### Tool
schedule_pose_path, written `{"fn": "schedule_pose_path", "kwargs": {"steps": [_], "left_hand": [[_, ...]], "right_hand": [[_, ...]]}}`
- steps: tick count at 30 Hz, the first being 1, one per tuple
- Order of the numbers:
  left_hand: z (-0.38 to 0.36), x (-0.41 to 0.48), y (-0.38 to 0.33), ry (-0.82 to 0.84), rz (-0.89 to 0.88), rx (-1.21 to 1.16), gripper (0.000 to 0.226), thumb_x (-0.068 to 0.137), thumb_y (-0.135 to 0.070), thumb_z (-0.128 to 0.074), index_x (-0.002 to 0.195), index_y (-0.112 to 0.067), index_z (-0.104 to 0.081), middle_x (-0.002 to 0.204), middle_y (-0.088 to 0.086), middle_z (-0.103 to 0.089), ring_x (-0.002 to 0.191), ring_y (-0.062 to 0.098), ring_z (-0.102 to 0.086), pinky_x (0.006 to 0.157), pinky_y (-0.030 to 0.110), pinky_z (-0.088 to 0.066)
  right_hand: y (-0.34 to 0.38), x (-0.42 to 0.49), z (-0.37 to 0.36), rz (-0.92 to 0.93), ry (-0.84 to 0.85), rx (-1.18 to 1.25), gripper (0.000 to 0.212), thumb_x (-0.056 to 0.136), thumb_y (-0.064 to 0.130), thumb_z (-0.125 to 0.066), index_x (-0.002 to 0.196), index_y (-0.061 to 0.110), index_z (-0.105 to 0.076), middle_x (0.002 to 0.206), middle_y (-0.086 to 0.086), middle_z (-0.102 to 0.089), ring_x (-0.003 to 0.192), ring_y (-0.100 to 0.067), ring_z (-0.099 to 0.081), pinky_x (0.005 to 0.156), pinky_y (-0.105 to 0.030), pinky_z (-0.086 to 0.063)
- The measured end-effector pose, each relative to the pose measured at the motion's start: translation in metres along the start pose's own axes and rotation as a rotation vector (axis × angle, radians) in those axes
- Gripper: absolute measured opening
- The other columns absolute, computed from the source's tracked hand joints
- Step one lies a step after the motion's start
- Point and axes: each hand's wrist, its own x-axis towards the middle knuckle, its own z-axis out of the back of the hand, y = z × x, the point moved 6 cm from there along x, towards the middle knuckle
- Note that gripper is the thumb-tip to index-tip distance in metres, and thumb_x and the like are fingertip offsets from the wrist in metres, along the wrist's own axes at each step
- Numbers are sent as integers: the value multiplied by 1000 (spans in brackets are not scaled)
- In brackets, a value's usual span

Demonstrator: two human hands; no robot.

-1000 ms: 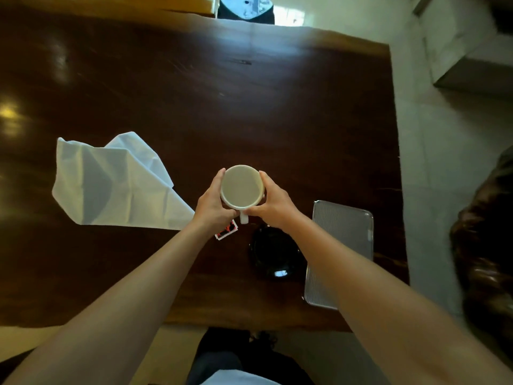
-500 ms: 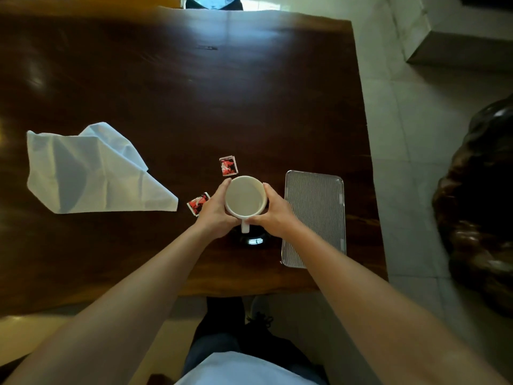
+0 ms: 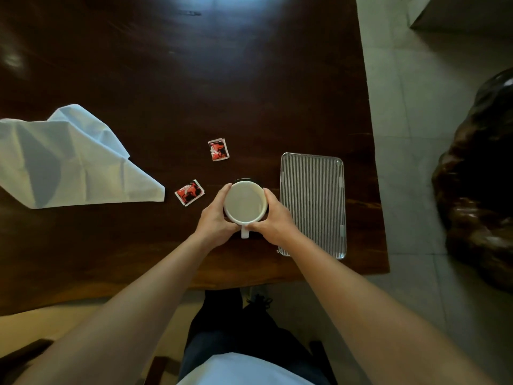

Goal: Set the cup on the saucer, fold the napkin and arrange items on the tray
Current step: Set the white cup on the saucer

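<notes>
White napkin (image 3: 69, 159) lies crumpled, far left on dark table (image 3: 222, 79). Two red sachets (image 3: 189, 192) (image 3: 218, 149) sit between it and the cup. Left hand (image 3: 215, 218) and right hand (image 3: 273, 219), fingers curled, clasp white cup (image 3: 244, 202) from both sides over dark saucer (image 3: 244, 180), contact unclear. Ribbed tray (image 3: 313, 207) just right, empty.

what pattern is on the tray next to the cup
Fine parallel stripes, dark and light, running lengthwise across the silver-rimmed tray; seen in the head view.
</notes>
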Motion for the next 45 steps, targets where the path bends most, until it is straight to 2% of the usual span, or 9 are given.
{"fn": "schedule_pose_path", "kwargs": {"steps": [13, 21, 24, 28, 32, 35, 37, 40, 45], "left_hand": [[-9, 11, 17, -17, -43, -20, 100, 76, -13, -86, 157, -26, -28, 151, -1, -46, 126, 3, -37, 101, 25, -37], [-10, 14, 16, 10, -33, -18, 99, 77, -11, -84, 156, -30, -27, 147, -1, -47, 128, 8, -41, 102, 28, -40], [-9, 14, 15, 41, -3, -6, 108, 76, -9, -84, 158, -32, -20, 151, 0, -44, 129, 7, -40, 104, 28, -38], [3, 7, 13, 45, 108, 42, 115, 75, 4, -79, 160, -32, -10, 160, 8, -34, 126, 27, -58, 99, 43, -54], [30, -10, 4, -110, 135, 136, 90, 81, -5, -77, 156, -19, -28, 154, 11, -43, 135, 29, -50, 105, 45, -50], [55, -33, -5, -227, 107, 135, 53, 86, -13, -74, 134, -19, -53, 121, 3, -62, 114, 22, -62, 79, 27, -53], [69, -51, -11, -273, 85, 154, 31, 89, -18, -71, 118, -21, -61, 106, -2, -65, 98, 16, -64, 66, 20, -45], [88, -79, -18, -341, 46, 175, 12, 90, -20, -68, 101, -24, -64, 95, -5, -63, 87, 15, -62, 69, 25, -44], [113, -105, -9, -405, 27, 183, 2, 90, -23, -66, 91, -25, -64, 89, -1, -68, 81, 14, -64, 69, 28, -49]], "right_hand": [[-17, 6, -13, -53, -31, -17, 79, 75, 23, -87, 138, 28, -41, 129, 3, -54, 118, -9, -50, 91, -24, -43], [-19, 7, -13, -94, -16, -63, 83, 76, 21, -87, 142, 26, -37, 132, 1, -53, 123, -13, -50, 103, -37, -48], [-18, 7, -13, -143, 23, -101, 97, 78, 22, -85, 154, 19, -24, 142, -4, -47, 133, -20, -45, 111, -42, -43], [-9, 2, -7, -206, 28, -183, 110, 81, 24, -83, 160, 16, -6, 157, -8, -31, 145, -24, -31, 115, -38, -31], [22, -8, 8, -151, -108, -323, 91, 87, 22, -75, 157, 15, -19, 155, -10, -35, 142, -30, -34, 113, -42, -35], [60, -15, 10, -33, -150, -367, 67, 90, 23, -69, 149, 14, -39, 144, -9, -48, 133, -28, -43, 107, -40, -42], [87, -19, 6, 47, -117, -343, 47, 91, 22, -67, 136, 14, -54, 128, -7, -59, 120, -24, -55, 100, -40, -50], [121, -28, -9, 132, -13, -311, 22, 93, 24, -65, 113, 15, -68, 104, -3, -69, 99, -20, -65, 85, -36, -56], [155, -35, -43, 202, 97, -356, 17, 94, 28, -62, 100, 16, -73, 92, -2, -71, 84, -21, -67, 73, -39, -58]]}}
